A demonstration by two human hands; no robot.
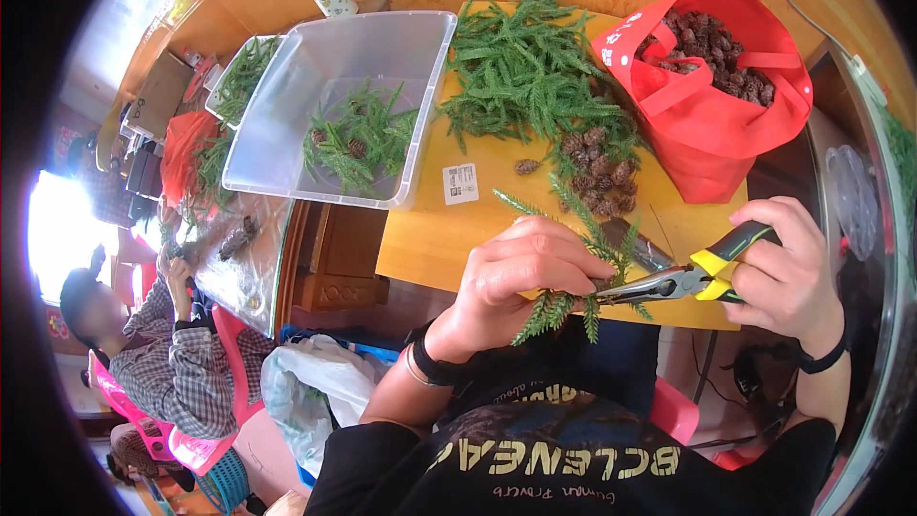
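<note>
My left hand [523,272] is closed round a green artificial pine sprig [546,317], whose needled tips stick out on both sides of the fingers. From the right, my right hand [788,272] grips the yellow and black handles of long-nose pliers [669,284]. The pliers' jaws reach into the sprig just beside my left fingertips; what lies between them is hidden by needles. Past the hands, a cluster of brown pine cones [600,172] lies on the yellow table [430,241]. One loose cone [526,166] sits apart from the cluster.
A heap of green sprigs [525,67] covers the table's far side. Right of it stands a red bag [702,148] full of pine cones. A clear plastic bin [277,158] at left holds finished-looking sprigs with cones. A white label card [460,184] lies nearby. A co-worker [181,363] sits far left.
</note>
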